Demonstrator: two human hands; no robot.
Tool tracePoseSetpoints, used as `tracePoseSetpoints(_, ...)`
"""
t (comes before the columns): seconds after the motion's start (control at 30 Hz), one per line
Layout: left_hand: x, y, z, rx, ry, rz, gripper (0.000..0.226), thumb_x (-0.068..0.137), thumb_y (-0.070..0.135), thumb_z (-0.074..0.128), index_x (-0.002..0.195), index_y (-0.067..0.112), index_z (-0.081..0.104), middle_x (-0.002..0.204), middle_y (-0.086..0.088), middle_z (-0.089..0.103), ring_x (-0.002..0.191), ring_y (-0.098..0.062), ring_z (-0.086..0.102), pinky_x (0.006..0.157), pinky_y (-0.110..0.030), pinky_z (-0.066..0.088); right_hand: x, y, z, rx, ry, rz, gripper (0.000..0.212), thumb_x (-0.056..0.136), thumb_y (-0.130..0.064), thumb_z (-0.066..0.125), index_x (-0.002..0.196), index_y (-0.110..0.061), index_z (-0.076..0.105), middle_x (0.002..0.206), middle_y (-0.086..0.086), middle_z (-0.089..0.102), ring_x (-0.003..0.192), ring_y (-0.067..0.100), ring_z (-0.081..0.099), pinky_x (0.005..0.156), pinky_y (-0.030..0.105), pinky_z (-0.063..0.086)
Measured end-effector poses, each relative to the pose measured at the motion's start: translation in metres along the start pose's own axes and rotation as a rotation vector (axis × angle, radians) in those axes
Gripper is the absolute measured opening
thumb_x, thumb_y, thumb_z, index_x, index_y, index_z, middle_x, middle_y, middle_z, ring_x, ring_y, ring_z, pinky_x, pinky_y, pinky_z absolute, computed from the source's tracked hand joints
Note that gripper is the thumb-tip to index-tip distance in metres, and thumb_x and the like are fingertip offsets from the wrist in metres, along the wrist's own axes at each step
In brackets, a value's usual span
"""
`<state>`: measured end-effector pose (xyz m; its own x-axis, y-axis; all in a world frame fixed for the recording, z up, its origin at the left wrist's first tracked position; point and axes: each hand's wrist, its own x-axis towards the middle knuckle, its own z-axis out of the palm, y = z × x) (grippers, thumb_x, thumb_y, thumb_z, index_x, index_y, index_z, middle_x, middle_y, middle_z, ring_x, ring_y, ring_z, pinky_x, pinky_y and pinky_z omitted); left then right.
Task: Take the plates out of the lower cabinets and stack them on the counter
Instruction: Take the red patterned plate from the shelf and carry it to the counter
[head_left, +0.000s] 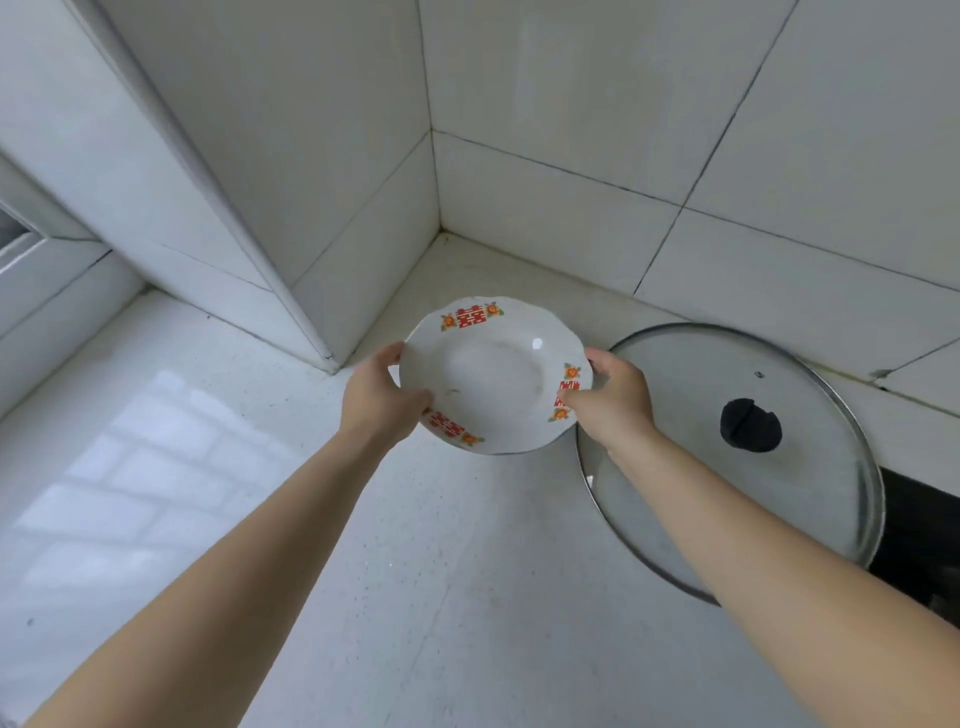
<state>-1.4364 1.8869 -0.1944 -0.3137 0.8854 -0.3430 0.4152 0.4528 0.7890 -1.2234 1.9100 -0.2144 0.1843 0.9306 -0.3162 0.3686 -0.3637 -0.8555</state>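
The plate (493, 374) is held between the 2 hands, over the white counter (415, 571) near the tiled corner. It is a shallow white plate with a wavy rim and 3 red and orange prints on the rim. It tilts a little, far edge higher. Whether its underside touches the counter cannot be told.

The left hand (382, 400) grips the plate's left edge: the thumb lies on top of the rim beside 1 of the prints and the fingers curl round the edge. The right hand (610, 397) grips the opposite edge the same way, with the thumb pressed on the print there and the fingers wrapped behind the rim. Both forearms are bare.

Just beyond the right hand, partly under its wrist, a round glass lid (753, 519) with a metal rim and a black knob (750, 425) lies on the counter. A dark surface (924, 545) shows past the lid at the right edge. Ahead of the left hand a tiled pillar (234, 182) juts out from the wall (571, 130), and further left is a bit of window frame (21, 244).
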Motion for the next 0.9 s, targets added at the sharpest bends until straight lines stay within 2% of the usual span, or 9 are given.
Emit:
tracePoseSetpoints(0.07, 0.022, 0.003, 0.002, 0.015, -0.002, 0.006, 0.06, 0.071, 0.002, 0.062, 0.127, 0.024, 0.054, 0.124, 0.009, 0.057, 0.072, -0.012, 0.063, 0.044, -0.019, 0.041, 0.02, -0.003, 0.008, 0.005, 0.004, 0.003, 0.037, 0.07, 0.0, 0.064, 0.091, -0.029, 0.064, 0.081, -0.017, 0.065, 0.07, 0.002, 0.058, 0.065, 0.022, 0.048)
tracePoseSetpoints(0.17, 0.051, 0.002, 0.005, 0.032, 0.0, 0.017, 0.06, 0.071, 0.003, 0.063, 0.127, 0.022, 0.054, 0.125, 0.008, 0.057, 0.071, -0.01, 0.061, 0.043, -0.019, 0.04, 0.045, -0.007, 0.02, 0.006, 0.001, -0.005, 0.039, 0.071, 0.001, 0.063, 0.1, -0.026, 0.066, 0.077, -0.024, 0.059, 0.07, -0.005, 0.055, 0.059, 0.014, 0.044)
tracePoseSetpoints(0.23, 0.067, 0.001, 0.007, 0.036, -0.003, 0.017, 0.06, 0.072, 0.002, 0.063, 0.128, 0.021, 0.053, 0.125, 0.007, 0.057, 0.069, -0.009, 0.062, 0.042, -0.019, 0.041, 0.059, -0.008, 0.027, -0.006, 0.012, -0.007, 0.038, 0.072, 0.001, 0.063, 0.102, -0.024, 0.066, 0.077, -0.025, 0.056, 0.07, -0.004, 0.054, 0.057, 0.012, 0.042)
tracePoseSetpoints(0.3, 0.081, -0.001, 0.011, 0.051, -0.008, 0.025, 0.061, 0.072, 0.003, 0.062, 0.13, 0.02, 0.051, 0.126, 0.007, 0.056, 0.076, -0.015, 0.065, 0.044, -0.018, 0.041, 0.071, -0.006, 0.032, -0.007, 0.024, 0.002, 0.038, 0.074, 0.0, 0.063, 0.104, -0.023, 0.065, 0.077, -0.024, 0.056, 0.072, 0.001, 0.057, 0.058, 0.014, 0.042)
tracePoseSetpoints(0.4, 0.097, -0.004, 0.017, 0.067, -0.014, 0.04, 0.063, 0.074, 0.005, 0.064, 0.133, 0.02, 0.047, 0.132, 0.005, 0.055, 0.088, -0.02, 0.066, 0.049, -0.017, 0.039, 0.084, -0.003, 0.036, -0.004, 0.034, -0.004, 0.037, 0.077, -0.002, 0.063, 0.104, -0.026, 0.062, 0.077, -0.028, 0.052, 0.069, -0.011, 0.051, 0.053, 0.005, 0.037)
tracePoseSetpoints(0.53, 0.109, -0.008, 0.024, 0.06, -0.023, 0.051, 0.064, 0.076, 0.005, 0.065, 0.135, 0.018, 0.043, 0.135, 0.002, 0.052, 0.082, -0.016, 0.062, 0.05, -0.018, 0.042, 0.096, 0.003, 0.037, -0.008, 0.033, -0.021, 0.039, 0.079, -0.002, 0.063, 0.112, -0.022, 0.061, 0.079, -0.029, 0.05, 0.07, -0.011, 0.049, 0.05, 0.001, 0.038)
tracePoseSetpoints(0.73, 0.119, -0.013, 0.03, 0.054, -0.033, 0.076, 0.062, 0.076, 0.005, 0.065, 0.133, 0.021, 0.046, 0.133, 0.003, 0.053, 0.076, -0.015, 0.063, 0.047, -0.018, 0.042, 0.107, 0.013, 0.04, -0.034, 0.033, -0.024, 0.045, 0.079, -0.003, 0.065, 0.12, -0.021, 0.058, 0.086, -0.02, 0.055, 0.085, 0.005, 0.057, 0.057, 0.003, 0.037)
tracePoseSetpoints(0.83, 0.121, -0.016, 0.031, 0.054, -0.028, 0.077, 0.062, 0.076, 0.005, 0.065, 0.133, 0.021, 0.046, 0.132, 0.003, 0.053, 0.078, -0.015, 0.063, 0.048, -0.018, 0.042, 0.11, 0.018, 0.043, -0.033, 0.036, -0.022, 0.049, 0.079, -0.003, 0.065, 0.124, -0.02, 0.056, 0.095, -0.013, 0.058, 0.087, 0.006, 0.056, 0.071, 0.017, 0.043)
tracePoseSetpoints(0.9, 0.122, -0.018, 0.031, 0.042, -0.022, 0.083, 0.063, 0.076, 0.005, 0.066, 0.133, 0.021, 0.046, 0.132, 0.003, 0.054, 0.075, -0.013, 0.063, 0.048, -0.02, 0.044, 0.111, 0.021, 0.045, -0.023, 0.043, -0.015, 0.049, 0.079, -0.003, 0.065, 0.124, -0.021, 0.056, 0.097, -0.012, 0.059, 0.089, 0.007, 0.057, 0.073, 0.019, 0.043)
